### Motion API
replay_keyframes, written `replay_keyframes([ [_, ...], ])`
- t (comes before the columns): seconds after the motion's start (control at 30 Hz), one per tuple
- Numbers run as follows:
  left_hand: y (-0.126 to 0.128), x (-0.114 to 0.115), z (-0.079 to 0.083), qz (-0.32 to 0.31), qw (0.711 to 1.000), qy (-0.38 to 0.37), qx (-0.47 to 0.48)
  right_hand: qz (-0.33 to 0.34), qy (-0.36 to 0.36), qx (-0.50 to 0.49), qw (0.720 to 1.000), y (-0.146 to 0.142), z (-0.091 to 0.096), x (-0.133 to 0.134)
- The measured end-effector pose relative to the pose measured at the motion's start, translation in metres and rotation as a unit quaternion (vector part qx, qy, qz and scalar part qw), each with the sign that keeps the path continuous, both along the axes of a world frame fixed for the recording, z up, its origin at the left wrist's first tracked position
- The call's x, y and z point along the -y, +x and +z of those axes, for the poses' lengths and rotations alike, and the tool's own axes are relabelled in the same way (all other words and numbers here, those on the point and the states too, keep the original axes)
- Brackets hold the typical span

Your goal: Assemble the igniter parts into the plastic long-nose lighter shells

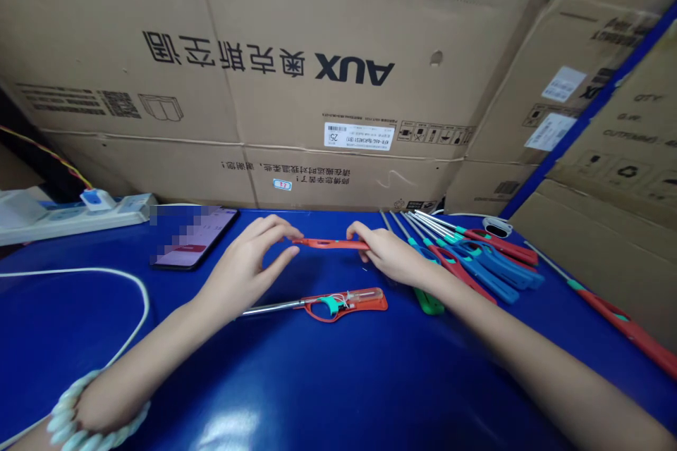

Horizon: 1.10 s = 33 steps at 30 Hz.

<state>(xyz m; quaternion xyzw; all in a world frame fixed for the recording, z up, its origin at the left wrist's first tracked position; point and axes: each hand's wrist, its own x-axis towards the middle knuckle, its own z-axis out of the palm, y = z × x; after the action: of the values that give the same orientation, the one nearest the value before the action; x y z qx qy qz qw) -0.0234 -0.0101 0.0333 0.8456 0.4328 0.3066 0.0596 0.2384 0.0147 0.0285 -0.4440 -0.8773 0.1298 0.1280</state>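
Note:
A thin red plastic lighter casing half (331, 244) is held up level above the table, seen nearly edge-on. At its left end, the thumb and fingertips of my left hand (259, 254) close around the tip. My right hand (394, 254) pinches the opposite end, with the thumb hidden behind the fingers. Below both hands lies an opened gas lighter (343, 303) on the blue table. Its metal tube points left, and its green trigger, white wires and clear fuel tank show in the red lower shell.
Several red, blue and green lighters (489, 271) lie fanned out at the right, and one red lighter (624, 324) rests farther right. A phone (198, 239), a power strip (74, 218) and a white cable (132, 282) are at the left. Cardboard (275, 120) walls the back.

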Motion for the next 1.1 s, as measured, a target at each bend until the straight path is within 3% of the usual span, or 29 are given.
replay_keyframes([
  [0.1,0.000,0.003,0.002,-0.021,0.998,-0.015,-0.049,0.008,-0.008,-0.062,0.998,0.013,0.002,0.021],
  [0.23,0.004,0.006,0.004,-0.080,0.989,-0.081,-0.093,0.007,-0.042,-0.053,0.998,0.019,0.001,0.044],
  [0.33,0.006,0.008,0.007,-0.096,0.982,-0.116,-0.112,0.017,-0.027,-0.040,0.999,0.018,-0.003,0.053],
  [0.57,0.007,0.015,-0.001,-0.112,0.970,-0.117,-0.180,0.038,0.041,-0.010,0.998,0.014,-0.018,0.056],
  [0.83,0.014,0.017,-0.006,-0.098,0.960,-0.086,-0.248,0.038,0.042,0.005,0.998,0.014,-0.024,0.054],
  [1.1,0.013,0.018,-0.005,-0.086,0.960,-0.091,-0.252,0.038,0.044,0.014,0.998,0.014,-0.026,0.054],
])
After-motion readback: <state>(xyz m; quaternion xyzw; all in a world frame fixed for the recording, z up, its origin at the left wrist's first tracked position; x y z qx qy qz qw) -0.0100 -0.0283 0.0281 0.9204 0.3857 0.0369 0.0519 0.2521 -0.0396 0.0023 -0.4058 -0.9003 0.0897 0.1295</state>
